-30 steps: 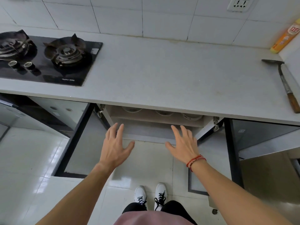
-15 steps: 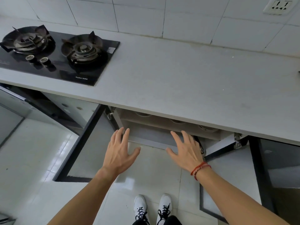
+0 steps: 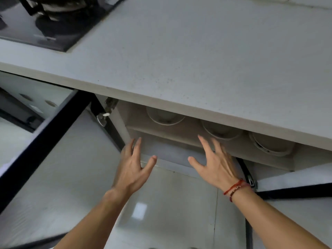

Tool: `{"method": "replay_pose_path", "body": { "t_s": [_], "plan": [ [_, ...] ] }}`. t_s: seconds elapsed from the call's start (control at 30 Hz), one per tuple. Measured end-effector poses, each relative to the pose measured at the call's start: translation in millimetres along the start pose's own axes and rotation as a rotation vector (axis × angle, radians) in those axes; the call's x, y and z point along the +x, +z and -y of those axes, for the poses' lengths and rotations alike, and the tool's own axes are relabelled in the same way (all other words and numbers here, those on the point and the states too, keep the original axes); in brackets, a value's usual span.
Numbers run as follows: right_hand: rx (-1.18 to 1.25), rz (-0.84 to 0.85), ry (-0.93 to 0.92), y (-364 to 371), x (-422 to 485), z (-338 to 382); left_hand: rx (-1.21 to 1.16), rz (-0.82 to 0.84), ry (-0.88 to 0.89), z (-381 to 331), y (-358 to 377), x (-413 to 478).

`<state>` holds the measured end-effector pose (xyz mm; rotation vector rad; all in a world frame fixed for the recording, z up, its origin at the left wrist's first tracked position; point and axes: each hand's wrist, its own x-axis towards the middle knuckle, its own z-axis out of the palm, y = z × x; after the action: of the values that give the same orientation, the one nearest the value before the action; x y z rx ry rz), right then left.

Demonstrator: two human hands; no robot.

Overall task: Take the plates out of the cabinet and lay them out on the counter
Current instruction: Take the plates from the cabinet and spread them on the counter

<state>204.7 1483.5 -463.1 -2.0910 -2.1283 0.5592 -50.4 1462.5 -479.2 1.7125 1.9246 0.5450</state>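
a: your left hand (image 3: pixel 132 168) and right hand (image 3: pixel 216 164)?
b: both spread wide, empty, before the open cabinet (image 3: pixel 172 139).
a: the plates (image 3: pixel 269 145)?
b: three round stacks on its shelf, under the bare surface (image 3: pixel 197 56); stove (image 3: pixel 53 17) far left, doors (image 3: pixel 59 159) swung open.

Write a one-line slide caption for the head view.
Both open hands, left and right, reach toward three white dishes on the open cabinet's shelf under the counter.
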Motion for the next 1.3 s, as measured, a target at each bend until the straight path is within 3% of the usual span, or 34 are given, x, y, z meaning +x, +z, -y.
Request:
{"method": "replay_pose_path", "body": {
  "t_s": [0.27,0.4,0.5,0.63,0.73,0.9,1.07,1.3],
  "plan": [
    [0.076,-0.116,-0.096,72,93,-19,-0.137,-0.072,0.018,37,69,83],
    [0.256,-0.086,-0.085,95,137,-20,-0.258,-0.134,-0.009,46,91,125],
    [0.373,-0.161,-0.113,106,166,-18,-0.331,-0.215,-0.046,45,100,152],
    [0.607,-0.182,-0.05,111,193,-12,-0.548,-0.255,-0.23,46,100,183],
    [0.751,-0.241,-0.103,107,208,-7,-0.752,-0.236,-0.294,58,105,213],
    [1.048,-0.235,0.078,116,238,-9,-0.991,-0.224,-0.314,58,110,248],
    [1.343,-0.216,0.191,116,259,-7,-0.996,-0.228,-0.339,58,115,266],
    [1.319,-0.092,0.241,119,266,-10,-1.064,-0.211,-0.352,48,115,264]
  ]
}}
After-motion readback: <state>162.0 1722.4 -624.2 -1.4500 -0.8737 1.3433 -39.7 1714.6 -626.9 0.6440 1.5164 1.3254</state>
